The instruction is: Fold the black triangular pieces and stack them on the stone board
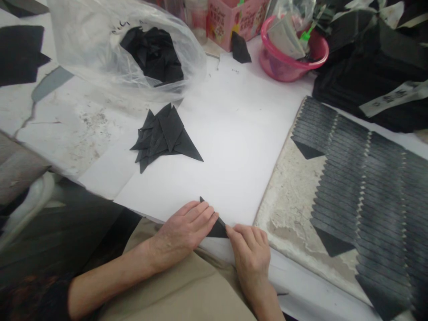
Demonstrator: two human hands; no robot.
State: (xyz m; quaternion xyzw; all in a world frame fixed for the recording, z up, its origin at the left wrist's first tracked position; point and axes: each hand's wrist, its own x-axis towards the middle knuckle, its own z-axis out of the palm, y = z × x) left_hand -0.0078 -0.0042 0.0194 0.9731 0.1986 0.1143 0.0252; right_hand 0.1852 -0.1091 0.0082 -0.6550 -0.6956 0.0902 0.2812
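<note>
At the near edge of the white work surface lies a thin black triangular piece (219,229), with a narrow fold or doubled strip along its upper edge. My left hand (189,225) lies over it, fingers together, pressing it against the surface and covering much of it. The thumb and bent fingers of my right hand (250,249) pinch its right corner. Beyond my hands sits a loose heap of similar black triangular pieces (163,138).
Overlapping rows of black folded pieces (341,178) lie on a worn board (287,196) at right. Behind are a clear plastic bag (87,49) with black pieces inside, a pink box (227,22), a pink basin (287,71) and a dark bundle (374,67).
</note>
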